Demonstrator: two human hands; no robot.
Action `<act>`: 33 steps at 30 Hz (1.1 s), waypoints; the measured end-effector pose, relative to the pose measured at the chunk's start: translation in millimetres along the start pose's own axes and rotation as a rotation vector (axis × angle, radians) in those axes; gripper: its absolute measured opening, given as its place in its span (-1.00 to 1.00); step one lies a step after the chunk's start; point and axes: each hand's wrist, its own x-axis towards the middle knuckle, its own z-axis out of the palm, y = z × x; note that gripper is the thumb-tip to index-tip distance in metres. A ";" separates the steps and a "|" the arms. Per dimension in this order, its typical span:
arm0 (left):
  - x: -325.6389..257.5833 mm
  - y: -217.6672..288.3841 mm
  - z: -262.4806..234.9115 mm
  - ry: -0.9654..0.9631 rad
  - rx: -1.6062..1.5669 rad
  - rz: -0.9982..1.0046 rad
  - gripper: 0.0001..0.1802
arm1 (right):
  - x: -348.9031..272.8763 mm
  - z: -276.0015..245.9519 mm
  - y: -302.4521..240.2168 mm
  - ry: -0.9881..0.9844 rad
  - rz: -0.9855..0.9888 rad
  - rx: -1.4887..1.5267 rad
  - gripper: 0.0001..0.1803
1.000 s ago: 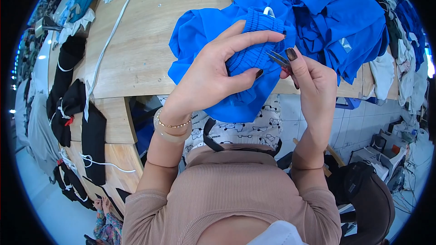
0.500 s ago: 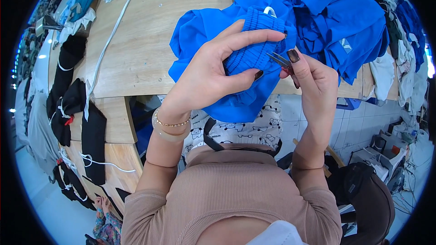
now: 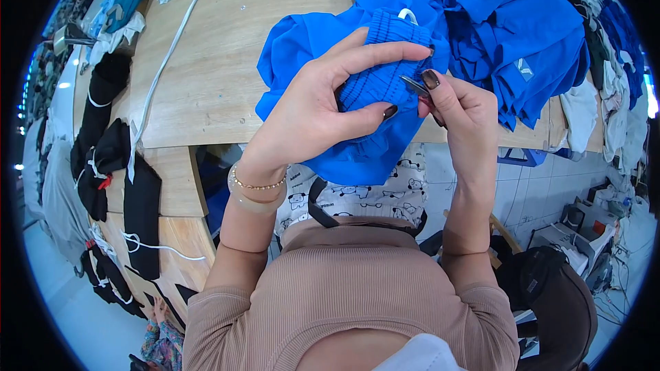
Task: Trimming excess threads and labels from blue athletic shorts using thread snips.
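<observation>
A bright blue garment (image 3: 302,45) with a gathered elastic waistband (image 3: 381,86) lies over the table's near edge. My left hand (image 3: 320,99) grips the waistband, thumb and index finger stretched along its face. The remaining fingers are hidden behind the cloth. A white cord loop (image 3: 408,15) sticks out at the waistband's top. Thread snips (image 3: 414,86) with dark blades and a bit of red at the grip are held in my right hand (image 3: 467,110). Their tips point left at the waistband; whether they touch it, I cannot tell.
More blue garments (image 3: 509,34) with small clear stickers are heaped at the right of the wooden table (image 3: 220,62). A white cord (image 3: 180,34) and black rolled cloth (image 3: 141,213) lie left. A dark chair (image 3: 564,302) stands lower right. Another person's hands (image 3: 159,309) show lower left.
My right hand has shifted a little left, carrying the snips closer to the waistband. The blades look closer together than before. My left hand has barely moved.
</observation>
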 end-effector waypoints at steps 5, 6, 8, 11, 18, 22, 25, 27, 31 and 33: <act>-1.7 0.1 0.3 0.012 -0.187 -0.142 -0.40 | 1.8 2.6 2.5 -0.036 0.008 0.183 -0.60; -1.2 -0.7 0.9 0.011 -0.187 -0.141 -0.40 | 2.2 2.3 2.2 -0.035 0.008 0.183 -0.60; -0.3 -2.7 1.9 0.046 -0.077 -0.031 -0.44 | 2.9 2.0 2.4 -0.025 -0.021 0.115 -0.60; -1.4 -1.8 1.3 0.023 -0.215 -0.095 -0.44 | 3.1 0.8 2.1 -0.064 -0.014 0.153 -0.61; -0.6 -7.2 -1.3 -0.074 -0.212 -0.074 -0.34 | -1.3 -3.4 -2.5 -0.138 0.082 0.392 -0.63; -0.7 -4.1 0.0 0.013 -0.260 -0.140 -0.34 | -9.9 -7.3 -17.6 -0.060 -0.061 0.163 -0.88; -1.5 -5.1 -0.2 0.024 -0.268 -0.143 -0.35 | -16.6 -11.3 -24.2 -0.005 -0.017 0.057 -0.88; -1.5 -5.8 -0.4 0.023 -0.249 -0.134 -0.36 | -18.5 -12.1 -23.1 0.045 -0.130 -0.210 -0.90; -0.3 -5.1 1.7 0.012 -0.143 -0.073 -0.41 | -20.2 -7.2 -30.1 0.115 -0.150 -0.216 -0.91; -0.7 -3.4 4.3 0.037 -0.133 -0.063 -0.43 | -20.5 -7.0 -32.0 0.120 -0.140 -0.270 -0.91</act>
